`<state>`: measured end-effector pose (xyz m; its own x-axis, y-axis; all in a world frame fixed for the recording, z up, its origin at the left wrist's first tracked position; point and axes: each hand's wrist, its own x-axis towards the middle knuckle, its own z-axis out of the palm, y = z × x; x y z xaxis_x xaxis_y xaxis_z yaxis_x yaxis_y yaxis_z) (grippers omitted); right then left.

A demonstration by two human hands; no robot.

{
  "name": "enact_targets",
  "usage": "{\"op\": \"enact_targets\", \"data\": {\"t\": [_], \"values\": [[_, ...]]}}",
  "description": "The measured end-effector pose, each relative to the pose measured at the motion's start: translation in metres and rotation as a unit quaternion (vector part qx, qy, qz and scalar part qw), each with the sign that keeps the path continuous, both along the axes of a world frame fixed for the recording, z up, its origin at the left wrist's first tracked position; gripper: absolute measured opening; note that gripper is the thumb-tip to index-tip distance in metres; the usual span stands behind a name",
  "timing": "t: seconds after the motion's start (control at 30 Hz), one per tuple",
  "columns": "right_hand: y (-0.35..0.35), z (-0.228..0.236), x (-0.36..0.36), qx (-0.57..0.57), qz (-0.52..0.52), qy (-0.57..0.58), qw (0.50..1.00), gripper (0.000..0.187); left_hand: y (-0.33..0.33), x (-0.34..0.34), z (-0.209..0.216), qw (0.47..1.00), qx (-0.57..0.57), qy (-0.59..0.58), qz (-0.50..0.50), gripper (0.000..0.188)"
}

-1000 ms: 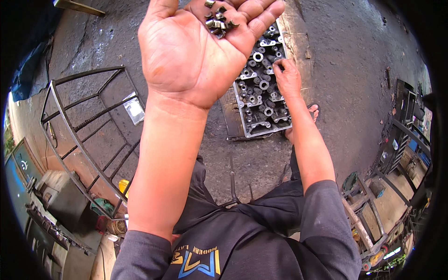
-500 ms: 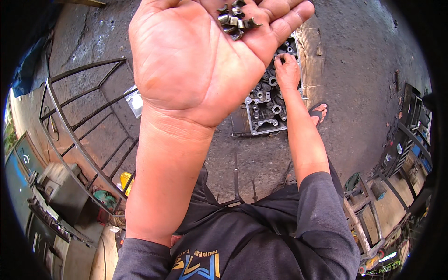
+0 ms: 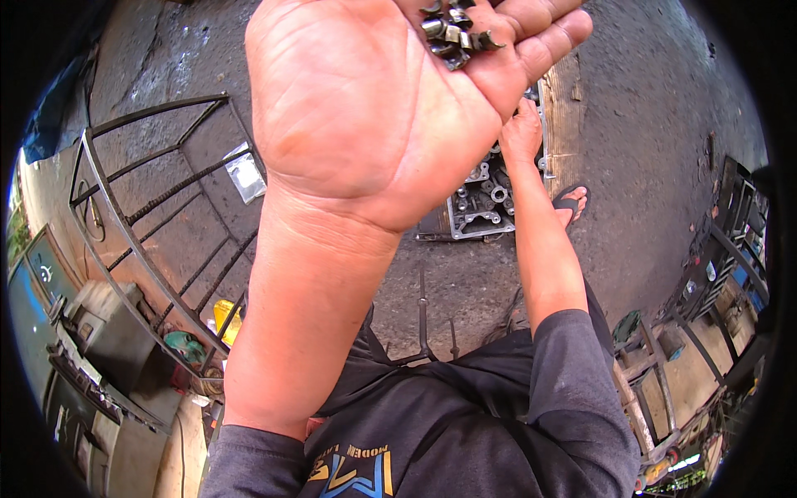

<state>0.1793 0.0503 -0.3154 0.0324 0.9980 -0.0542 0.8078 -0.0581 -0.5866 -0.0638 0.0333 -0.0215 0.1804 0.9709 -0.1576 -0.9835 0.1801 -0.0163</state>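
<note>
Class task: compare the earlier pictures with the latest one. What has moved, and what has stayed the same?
The left hand, palm up with small metal parts on its fingers, has come closer to the camera and now hides more of the cylinder head. The parts stay cupped in it. The right hand stays down on the cylinder head.

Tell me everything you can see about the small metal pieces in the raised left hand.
The small metal pieces lie in a loose heap on the upturned left hand, at the base of the fingers near the top edge of the picture. They look like short, curved bits of grey steel, dull and oily, some with a shiny edge. They overlap one another, so their number is unclear. Only the palm and slightly curled fingers touch them; part of the heap is cut off by the frame.
</note>
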Motion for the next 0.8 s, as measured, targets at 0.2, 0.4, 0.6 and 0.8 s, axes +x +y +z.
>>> {"op": "enact_targets", "data": {"t": [0.2, 0.4, 0.6, 0.8], "values": [[0.000, -0.008, 0.000, 0.021, 0.007, 0.013, 1.000, 0.012, 0.000, 0.001, -0.001, 1.000, -0.004, -0.003, -0.003, 0.078], [-0.008, -0.003, -0.006, 0.042, -0.020, 0.000, 0.999, 0.012, 0.000, 0.002, -0.003, 1.000, -0.007, -0.005, -0.004, 0.080], [-0.011, -0.004, -0.005, 0.021, -0.038, 0.017, 0.999, 0.018, 0.000, 0.003, -0.005, 1.000, -0.009, -0.011, -0.005, 0.081], [-0.006, 0.003, -0.009, -0.026, -0.052, -0.010, 0.998, 0.026, 0.001, 0.003, -0.004, 1.000, -0.010, -0.015, -0.005, 0.082]]}}
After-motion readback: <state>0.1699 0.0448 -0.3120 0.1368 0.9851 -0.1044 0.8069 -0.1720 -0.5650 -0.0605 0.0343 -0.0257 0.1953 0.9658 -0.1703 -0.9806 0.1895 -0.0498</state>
